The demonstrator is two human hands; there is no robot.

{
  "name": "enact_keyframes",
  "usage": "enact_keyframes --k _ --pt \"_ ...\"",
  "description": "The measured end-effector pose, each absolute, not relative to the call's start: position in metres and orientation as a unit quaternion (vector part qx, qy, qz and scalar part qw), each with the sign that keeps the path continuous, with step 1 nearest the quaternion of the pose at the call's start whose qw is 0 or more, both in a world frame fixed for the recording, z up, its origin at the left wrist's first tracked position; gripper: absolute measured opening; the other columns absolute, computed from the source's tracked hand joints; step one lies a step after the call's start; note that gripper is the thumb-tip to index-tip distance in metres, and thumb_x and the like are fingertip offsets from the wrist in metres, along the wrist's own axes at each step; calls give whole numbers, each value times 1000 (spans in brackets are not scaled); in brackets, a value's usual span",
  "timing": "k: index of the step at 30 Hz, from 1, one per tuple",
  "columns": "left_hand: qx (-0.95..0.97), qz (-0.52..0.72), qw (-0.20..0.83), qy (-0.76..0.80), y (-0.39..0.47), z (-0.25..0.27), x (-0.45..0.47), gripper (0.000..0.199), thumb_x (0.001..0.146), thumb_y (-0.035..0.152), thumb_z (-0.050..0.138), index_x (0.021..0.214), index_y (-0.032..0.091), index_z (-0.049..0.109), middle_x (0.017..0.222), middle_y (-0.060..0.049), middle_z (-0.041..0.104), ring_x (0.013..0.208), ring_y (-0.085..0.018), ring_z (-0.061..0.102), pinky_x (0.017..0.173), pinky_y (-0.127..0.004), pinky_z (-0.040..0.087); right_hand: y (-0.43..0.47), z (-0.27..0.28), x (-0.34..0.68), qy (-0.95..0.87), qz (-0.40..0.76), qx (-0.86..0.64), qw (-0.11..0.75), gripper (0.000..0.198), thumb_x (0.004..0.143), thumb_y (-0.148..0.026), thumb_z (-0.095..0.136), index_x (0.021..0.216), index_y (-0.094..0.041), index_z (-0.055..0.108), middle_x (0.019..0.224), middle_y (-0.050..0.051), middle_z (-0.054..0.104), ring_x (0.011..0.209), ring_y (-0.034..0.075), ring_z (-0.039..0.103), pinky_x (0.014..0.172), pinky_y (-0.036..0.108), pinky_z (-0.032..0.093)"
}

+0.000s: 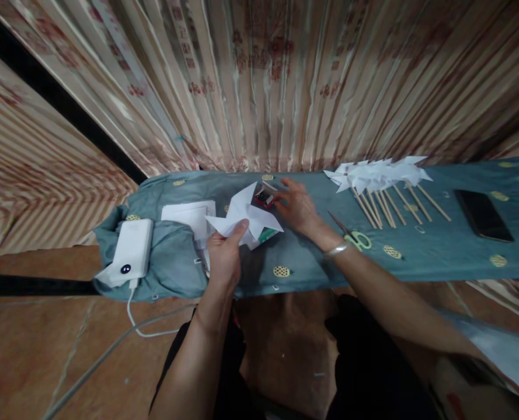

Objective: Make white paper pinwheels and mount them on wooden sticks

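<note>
Between thumb and fingers, my left hand [226, 252] pinches a white paper pinwheel [241, 214] above the cloth. My right hand [298, 204] reaches to a small red box [264, 196] with dark contents. Its fingers are bent and spread at the box's right edge; I see nothing held in them. Under the pinwheel a green-and-white packet [266, 234] shows in part. White paper sheets [189, 213] lie left of the pinwheel. Scissors [357, 239] with light green handles rest to the right of my right wrist.
Several paper pinwheels [377, 176] on wooden sticks [386, 209] lie overlapped at the right, with a black phone [483, 214] beyond. A white power bank [133, 248] with a cable [130, 303] sits at the left end of the narrow cloth-covered table [312, 269]. Curtains [259, 87] hang behind.
</note>
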State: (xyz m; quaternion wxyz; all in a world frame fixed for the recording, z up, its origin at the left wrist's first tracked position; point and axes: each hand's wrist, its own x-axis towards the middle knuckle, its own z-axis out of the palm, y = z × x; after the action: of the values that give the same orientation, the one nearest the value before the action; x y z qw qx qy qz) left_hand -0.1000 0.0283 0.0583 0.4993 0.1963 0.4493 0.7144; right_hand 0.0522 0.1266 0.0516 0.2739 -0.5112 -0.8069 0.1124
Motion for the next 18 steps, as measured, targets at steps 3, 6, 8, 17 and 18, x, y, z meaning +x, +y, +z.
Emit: enact_keyframes --k 3,6,8,17,18 --pt "203 705 500 459 27 57 -101 37 54 31 86 84 13 74 85 -8 76 76 -20 71 77 -31 54 154 49 33 -827 83 -520 198 25 83 -14 51 90 -14 75 140 16 50 134 32 38 106 47 37" --pt "203 703 503 459 27 58 -101 34 55 31 86 82 14 74 84 -7 76 73 -18 70 76 -31 54 170 42 21 -839 71 -519 148 25 84 -17 51 88 -12 74 140 19 50 135 34 34 103 47 39" --pt "200 700 506 462 27 59 -100 35 54 31 87 82 15 74 83 -6 76 73 -18 70 75 -31 53 177 39 17 -842 66 -520 126 24 82 -20 53 93 -11 73 140 19 49 135 34 34 103 47 39" --pt "191 697 515 462 26 61 -97 36 52 31 87 81 15 74 82 -5 76 73 -17 69 76 -29 52 186 32 8 -840 64 -526 115 28 82 -16 51 100 -9 71 124 21 61 121 33 49 100 44 41" --pt "192 697 516 459 26 61 -97 35 52 31 87 81 15 74 82 -5 76 73 -16 69 76 -29 52 186 31 8 -840 64 -526 119 28 83 -15 50 100 -8 71 122 21 62 119 33 50 100 44 41"
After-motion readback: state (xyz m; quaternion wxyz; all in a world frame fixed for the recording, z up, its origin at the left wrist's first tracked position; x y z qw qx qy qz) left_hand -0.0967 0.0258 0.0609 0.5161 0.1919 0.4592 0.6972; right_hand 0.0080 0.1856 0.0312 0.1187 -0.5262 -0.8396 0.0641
